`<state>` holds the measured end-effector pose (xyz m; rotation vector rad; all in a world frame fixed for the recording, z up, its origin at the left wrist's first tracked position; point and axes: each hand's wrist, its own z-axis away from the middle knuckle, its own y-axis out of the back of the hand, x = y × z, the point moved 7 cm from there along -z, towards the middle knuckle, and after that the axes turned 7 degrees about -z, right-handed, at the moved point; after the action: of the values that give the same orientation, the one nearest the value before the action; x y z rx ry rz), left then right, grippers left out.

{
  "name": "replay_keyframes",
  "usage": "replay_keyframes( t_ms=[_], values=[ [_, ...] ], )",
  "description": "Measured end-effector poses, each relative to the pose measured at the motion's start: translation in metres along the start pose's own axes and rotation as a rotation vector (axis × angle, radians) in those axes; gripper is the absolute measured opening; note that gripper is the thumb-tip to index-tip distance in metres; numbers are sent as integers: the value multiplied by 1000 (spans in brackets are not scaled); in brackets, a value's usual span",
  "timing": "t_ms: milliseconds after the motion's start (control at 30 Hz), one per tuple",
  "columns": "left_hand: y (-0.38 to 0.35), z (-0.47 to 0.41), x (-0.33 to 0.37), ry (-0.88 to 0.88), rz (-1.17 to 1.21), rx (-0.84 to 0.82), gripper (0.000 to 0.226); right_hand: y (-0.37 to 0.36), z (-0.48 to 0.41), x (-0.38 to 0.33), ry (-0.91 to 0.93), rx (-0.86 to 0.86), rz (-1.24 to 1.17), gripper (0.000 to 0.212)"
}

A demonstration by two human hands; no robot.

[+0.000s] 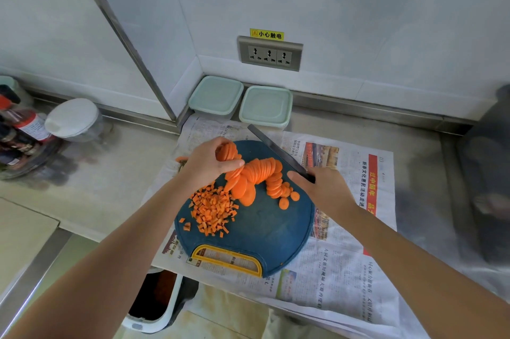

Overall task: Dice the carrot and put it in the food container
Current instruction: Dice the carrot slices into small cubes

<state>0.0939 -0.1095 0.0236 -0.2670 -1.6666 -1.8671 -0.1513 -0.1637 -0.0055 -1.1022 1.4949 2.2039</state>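
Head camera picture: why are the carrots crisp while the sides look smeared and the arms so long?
Head view: the wide-angle lens stretches the arms toward the corners; carrot slices and cutting board in the middle are sharp; bottles at the left edge and a dark shape at the right edge are blurred; light is soft, shadows faint, no strong glare.

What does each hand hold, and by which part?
The left hand grips a stack of carrot slices by their edges; the right hand grips the knife by its handle.

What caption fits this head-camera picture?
Left hand holds orange carrot slices on round blue cutting board; right hand grips black knife.
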Motion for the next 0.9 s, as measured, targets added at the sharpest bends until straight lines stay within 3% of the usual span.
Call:
replay_keyframes(
  t_ms=[133, 300, 500, 733, 900],
  values=[
    [-27, 41, 27, -65, -58, -181, 50, 5, 22, 5, -9, -34, -89, 54],
    [-73, 85, 42, -153, -223, -211, 48, 9, 62, 18, -57, -57, -88, 58],
    [-102, 99, 39, -12, -440, -121, 51, -8, 109, 44, -140, -196, -29, 62],
    [-107, 112, 31, 57, -340, -136, 58, -22, 135, 57, -292, -311, -47, 67],
    [-105, 120, 24, 136, -315, -128, 67, -30, 118, 41, -233, -378, -1, 67]
  ],
)
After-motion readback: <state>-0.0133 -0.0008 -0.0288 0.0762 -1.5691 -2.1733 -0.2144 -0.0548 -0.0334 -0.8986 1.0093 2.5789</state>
